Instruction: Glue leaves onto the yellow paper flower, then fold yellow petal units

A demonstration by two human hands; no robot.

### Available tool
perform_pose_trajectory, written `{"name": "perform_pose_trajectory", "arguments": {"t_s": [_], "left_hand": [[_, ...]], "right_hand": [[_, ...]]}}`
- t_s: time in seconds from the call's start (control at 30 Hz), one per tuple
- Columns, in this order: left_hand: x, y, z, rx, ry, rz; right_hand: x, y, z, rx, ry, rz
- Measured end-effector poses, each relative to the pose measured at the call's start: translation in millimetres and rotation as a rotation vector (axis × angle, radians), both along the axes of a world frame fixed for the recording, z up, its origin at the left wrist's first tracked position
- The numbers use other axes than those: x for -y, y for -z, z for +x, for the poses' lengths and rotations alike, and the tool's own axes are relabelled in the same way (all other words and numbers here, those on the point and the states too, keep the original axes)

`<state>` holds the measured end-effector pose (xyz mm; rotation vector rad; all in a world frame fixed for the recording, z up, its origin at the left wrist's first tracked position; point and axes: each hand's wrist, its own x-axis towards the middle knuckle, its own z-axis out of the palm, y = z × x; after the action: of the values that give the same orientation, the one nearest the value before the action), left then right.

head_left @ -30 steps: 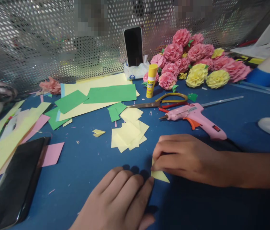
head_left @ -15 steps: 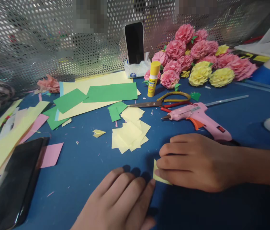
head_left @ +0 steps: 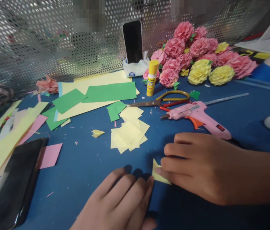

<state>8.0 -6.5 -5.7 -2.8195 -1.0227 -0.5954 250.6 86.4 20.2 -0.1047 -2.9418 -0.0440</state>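
Note:
My right hand [head_left: 197, 166] lies over a small folded yellow paper piece [head_left: 157, 174] on the blue table [head_left: 82, 172], its fingertips pressing the piece flat. My left hand [head_left: 118, 201] rests palm down at the bottom centre, fingers extended, with the fingertips just left of the piece. A loose pile of yellow paper squares [head_left: 129, 129] lies beyond the hands, with a tiny folded yellow bit [head_left: 97, 133] to its left.
Pink glue gun [head_left: 197, 116], scissors [head_left: 160, 99] and yellow glue stick [head_left: 152, 78] lie behind my right hand. Green and yellow sheets [head_left: 96, 94], pink and yellow paper flowers [head_left: 197, 59], an upright phone [head_left: 132, 41], a dark phone [head_left: 12, 185] at left.
My right hand has slid slightly right along the yellow piece, uncovering more of its left tip. My left hand has stayed almost still.

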Motion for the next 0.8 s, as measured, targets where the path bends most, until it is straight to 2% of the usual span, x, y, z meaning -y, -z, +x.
{"name": "perform_pose_trajectory", "arguments": {"t_s": [0.27, 0.47, 0.6, 0.8], "left_hand": [[0.7, 3.1, 0.3, -0.002, 0.017, 0.017], [-1.8, -0.4, 3.5, -0.023, -0.015, 0.047], [-1.9, -0.9, 1.7, -0.015, -0.003, 0.073], [-2.5, -1.2, -5.3, -0.080, 0.043, 0.019]], "right_hand": [[11.7, -0.1, 4.2, -0.009, 0.081, -0.013], [7.4, 7.6, 1.9, -0.073, 0.208, -0.110], [2.0, 9.6, 2.1, -0.065, 0.176, -0.195], [-9.4, 10.4, 2.4, -0.086, 0.121, -0.284]]}}
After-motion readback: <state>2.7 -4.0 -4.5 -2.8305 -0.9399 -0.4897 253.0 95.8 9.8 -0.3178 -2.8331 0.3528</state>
